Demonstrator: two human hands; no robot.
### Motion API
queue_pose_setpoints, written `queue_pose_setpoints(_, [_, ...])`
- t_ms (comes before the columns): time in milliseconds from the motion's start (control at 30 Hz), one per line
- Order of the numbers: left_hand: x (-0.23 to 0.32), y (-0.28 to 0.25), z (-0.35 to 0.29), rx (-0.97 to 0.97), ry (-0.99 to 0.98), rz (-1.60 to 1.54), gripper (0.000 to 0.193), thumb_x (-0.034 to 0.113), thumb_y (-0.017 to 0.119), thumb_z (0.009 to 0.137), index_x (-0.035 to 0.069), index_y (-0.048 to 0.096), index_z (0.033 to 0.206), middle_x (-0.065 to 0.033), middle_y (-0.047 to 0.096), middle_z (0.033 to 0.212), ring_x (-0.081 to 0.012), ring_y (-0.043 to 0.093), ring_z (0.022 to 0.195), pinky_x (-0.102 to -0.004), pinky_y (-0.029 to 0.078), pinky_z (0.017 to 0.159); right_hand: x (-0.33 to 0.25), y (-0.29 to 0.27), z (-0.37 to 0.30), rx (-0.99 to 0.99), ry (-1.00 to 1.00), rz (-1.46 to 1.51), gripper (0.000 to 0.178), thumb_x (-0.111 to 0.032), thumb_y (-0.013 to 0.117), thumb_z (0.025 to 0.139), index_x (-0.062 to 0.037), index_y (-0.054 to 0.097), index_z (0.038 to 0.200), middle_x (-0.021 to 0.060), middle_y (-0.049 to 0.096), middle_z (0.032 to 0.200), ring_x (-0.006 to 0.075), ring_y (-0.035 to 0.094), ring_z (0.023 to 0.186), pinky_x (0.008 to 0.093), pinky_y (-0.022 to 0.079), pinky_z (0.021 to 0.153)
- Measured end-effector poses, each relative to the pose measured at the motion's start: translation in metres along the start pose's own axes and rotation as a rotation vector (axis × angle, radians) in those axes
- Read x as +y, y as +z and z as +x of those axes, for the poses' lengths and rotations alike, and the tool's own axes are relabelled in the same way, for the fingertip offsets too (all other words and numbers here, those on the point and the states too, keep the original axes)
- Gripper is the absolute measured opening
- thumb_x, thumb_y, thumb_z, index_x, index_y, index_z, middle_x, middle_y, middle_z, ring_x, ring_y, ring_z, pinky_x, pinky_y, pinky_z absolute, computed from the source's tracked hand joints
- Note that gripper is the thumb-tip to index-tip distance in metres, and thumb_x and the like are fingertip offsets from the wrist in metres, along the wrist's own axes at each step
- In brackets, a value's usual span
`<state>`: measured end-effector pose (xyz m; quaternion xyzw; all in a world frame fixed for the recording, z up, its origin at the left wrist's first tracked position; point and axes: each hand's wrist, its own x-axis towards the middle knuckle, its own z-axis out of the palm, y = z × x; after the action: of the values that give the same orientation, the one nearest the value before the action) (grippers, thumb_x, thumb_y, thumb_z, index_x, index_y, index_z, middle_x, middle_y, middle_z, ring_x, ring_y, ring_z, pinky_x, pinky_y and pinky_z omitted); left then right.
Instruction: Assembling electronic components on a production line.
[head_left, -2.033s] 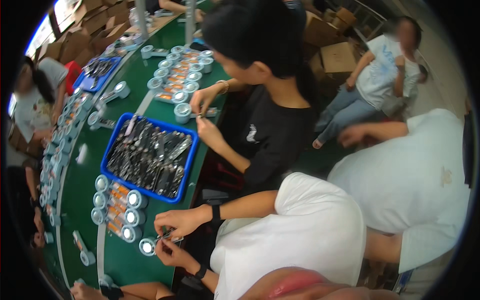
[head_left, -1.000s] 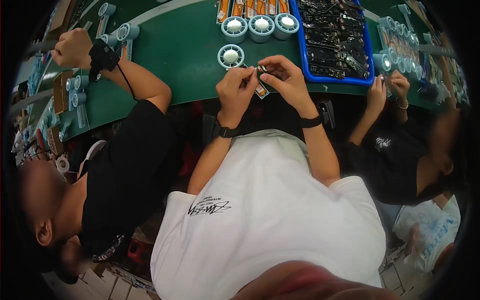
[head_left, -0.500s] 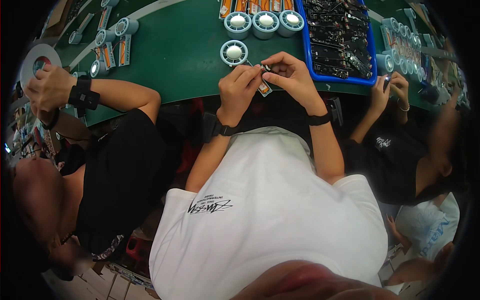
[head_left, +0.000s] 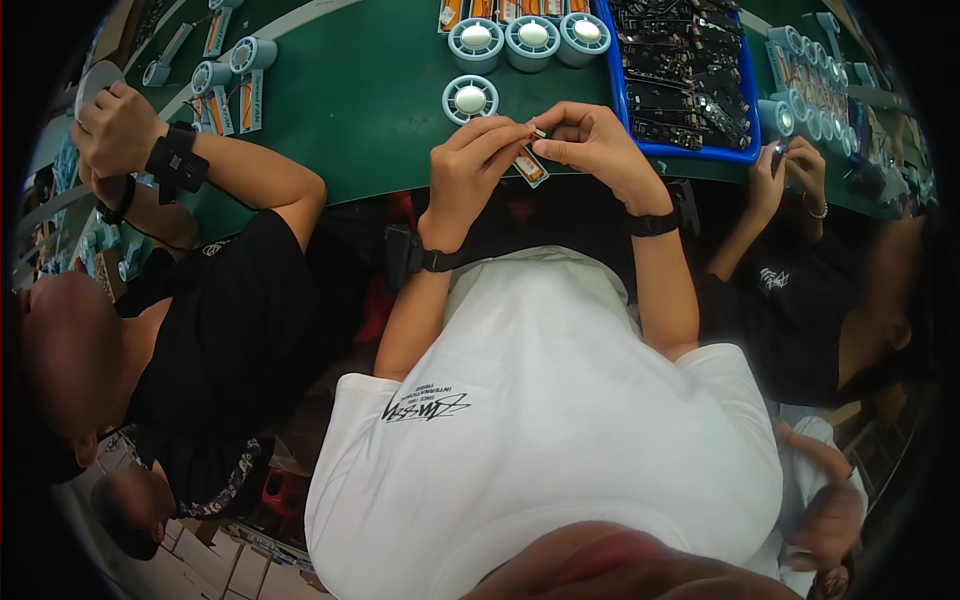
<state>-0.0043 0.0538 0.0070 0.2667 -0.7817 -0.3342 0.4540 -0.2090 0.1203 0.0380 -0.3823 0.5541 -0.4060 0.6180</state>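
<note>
My left hand [head_left: 470,172] and my right hand [head_left: 600,155] meet fingertip to fingertip at the table's near edge. Between them is a small white piece [head_left: 540,133], perhaps a plug; the right thumb and index finger pinch it. The left fingers are pressed together beside it, but what they grip is hidden. Below the fingertips shows a pale handle with an orange battery [head_left: 529,165]. Just beyond my left hand lies a light-blue fan head [head_left: 470,99] with a white centre. Whether it joins this handle is hidden by my fingers.
Several more fan heads [head_left: 532,40] stand at the back of the green table [head_left: 350,100]. A blue tray [head_left: 690,152] of dark circuit boards lies right of my hands. Co-workers sit on both sides, the left one's hand [head_left: 115,130] holding a roll; more fan parts [head_left: 235,85] lie there.
My fingertips stay together while the right hand and wrist have shifted slightly right. The white piece now sits more between the fingertips. The left co-worker's roll has tilted.
</note>
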Motion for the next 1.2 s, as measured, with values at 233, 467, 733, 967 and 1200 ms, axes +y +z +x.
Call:
queue_pose_setpoints(233, [-0.003,-0.005,-0.003,-0.048,0.007,-0.012,0.023,-0.001,0.083,0.087,0.008,0.082,0.108,-0.0053,0.077,0.101,-0.0192,0.075,0.079,-0.0287,0.06,0.065,-0.009,0.007,-0.003,0.006,-0.062,-0.133,0.026,-0.013,0.081,0.097,-0.0006,0.074,0.119,-0.0033,0.07,0.088,-0.0005,0.057,0.071,0.0167,0.04,0.06])
queue_pose_setpoints(467, [0.014,-0.016,-0.024,0.056,-0.144,0.15,0.028,0.002,0.087,0.084,0.009,0.078,0.11,-0.0059,0.079,0.103,-0.0207,0.077,0.081,-0.029,0.061,0.062,-0.027,0.02,0.011,0.223,-0.492,-0.497,0.023,-0.014,0.076,0.101,0.0007,0.073,0.118,0.0019,0.073,0.096,0.0031,0.062,0.074,0.0214,0.048,0.064])
queue_pose_setpoints(733, [0.022,-0.002,-0.013,0.078,-0.085,0.136,0.025,0.002,0.086,0.086,0.009,0.079,0.109,-0.0072,0.08,0.106,-0.0235,0.079,0.084,-0.0306,0.061,0.063,-0.028,0.025,0.017,0.141,-0.292,-0.556,0.024,-0.021,0.064,0.11,0.0004,0.066,0.12,0.0102,0.075,0.092,0.0119,0.067,0.076,0.0279,0.053,0.067])
queue_pose_setpoints(967, [0.004,-0.006,-0.012,0.028,0.095,0.167,0.022,0.003,0.082,0.09,0.008,0.079,0.112,-0.0077,0.081,0.099,-0.0233,0.079,0.081,-0.0296,0.06,0.062,-0.026,0.016,0.009,0.136,-0.186,-0.364,0.022,-0.022,0.061,0.112,-0.0041,0.065,0.124,0.0016,0.069,0.084,0.005,0.056,0.069,0.0206,0.043,0.06])
queue_pose_setpoints(1200, [0.02,-0.005,-0.009,0.021,-0.165,0.037,0.017,0.006,0.081,0.094,0.006,0.076,0.11,-0.0073,0.079,0.096,-0.0157,0.071,0.067,-0.0278,0.053,0.055,0.015,0.026,0.002,0.187,-0.33,-0.064,0.025,-0.019,0.06,0.113,-0.0045,0.06,0.132,0.0019,0.068,0.103,0.0038,0.057,0.08,0.0186,0.043,0.065])
